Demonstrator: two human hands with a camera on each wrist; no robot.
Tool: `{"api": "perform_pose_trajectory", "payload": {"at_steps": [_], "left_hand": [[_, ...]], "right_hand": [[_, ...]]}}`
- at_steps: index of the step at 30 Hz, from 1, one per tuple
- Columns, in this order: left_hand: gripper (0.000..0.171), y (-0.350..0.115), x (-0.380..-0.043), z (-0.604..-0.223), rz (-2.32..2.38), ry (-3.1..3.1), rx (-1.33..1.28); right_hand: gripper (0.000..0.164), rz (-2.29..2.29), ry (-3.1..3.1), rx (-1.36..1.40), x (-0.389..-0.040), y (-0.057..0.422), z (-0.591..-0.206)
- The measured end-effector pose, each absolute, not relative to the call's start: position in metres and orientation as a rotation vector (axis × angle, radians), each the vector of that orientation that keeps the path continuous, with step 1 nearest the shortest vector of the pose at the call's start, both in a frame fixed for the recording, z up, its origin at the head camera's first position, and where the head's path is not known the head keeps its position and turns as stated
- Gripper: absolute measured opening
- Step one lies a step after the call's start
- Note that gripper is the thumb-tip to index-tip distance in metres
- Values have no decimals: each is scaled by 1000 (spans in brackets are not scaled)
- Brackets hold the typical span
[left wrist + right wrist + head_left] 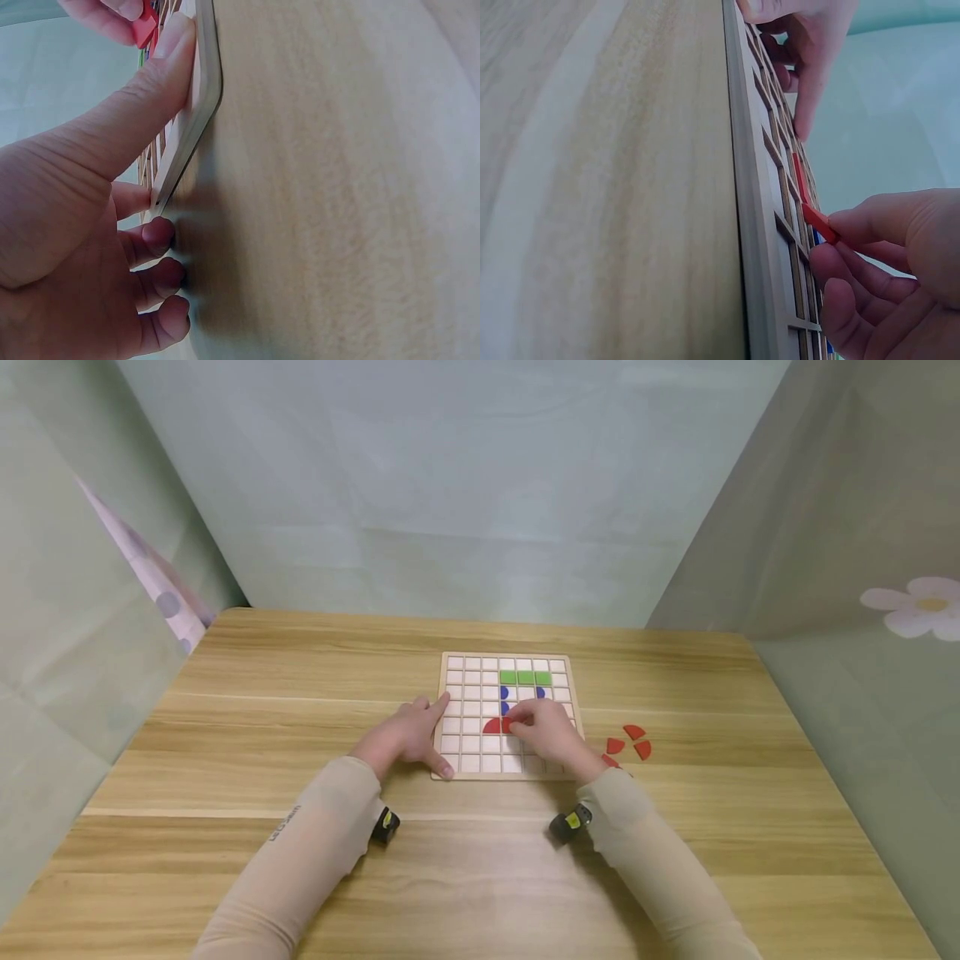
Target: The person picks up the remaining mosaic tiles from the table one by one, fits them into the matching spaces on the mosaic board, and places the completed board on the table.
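Note:
A wooden grid board (471, 744) with white square cells lies on the table. My left hand (408, 732) spans its left side, with the thumb pressing the near-left corner and the index finger touching the left edge. Between thumb and fingers, my right hand (553, 732) pinches a red quarter-circle tile (821, 223), which is tilted at a cell of the board. Directly left of it, another red quarter-circle tile (492, 726) lies in its cell. Green square tiles (525, 677) form a row higher up. Below them are blue half-circle tiles (504, 693), some partly hidden by the right hand.
Several loose red quarter-circle tiles (642, 749) lie right of the board, one partly covered by the right forearm. The wooden table (225, 735) extends around the board. Pale curtains (450, 485) enclose the back and sides.

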State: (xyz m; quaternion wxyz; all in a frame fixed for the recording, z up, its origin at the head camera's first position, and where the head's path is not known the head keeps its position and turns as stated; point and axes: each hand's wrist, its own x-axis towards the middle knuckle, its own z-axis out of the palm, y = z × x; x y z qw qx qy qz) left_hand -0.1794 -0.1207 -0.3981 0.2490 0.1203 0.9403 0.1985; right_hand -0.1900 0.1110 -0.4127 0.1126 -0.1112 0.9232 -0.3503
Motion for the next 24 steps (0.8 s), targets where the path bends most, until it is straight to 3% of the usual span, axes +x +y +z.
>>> {"api": "perform_pose_trajectory", "payload": {"at_steps": [24], "left_hand": [[131, -120, -180, -397, 541, 2554, 317]], "right_hand": [[23, -937, 2739, -395, -190, 109, -413]]}}
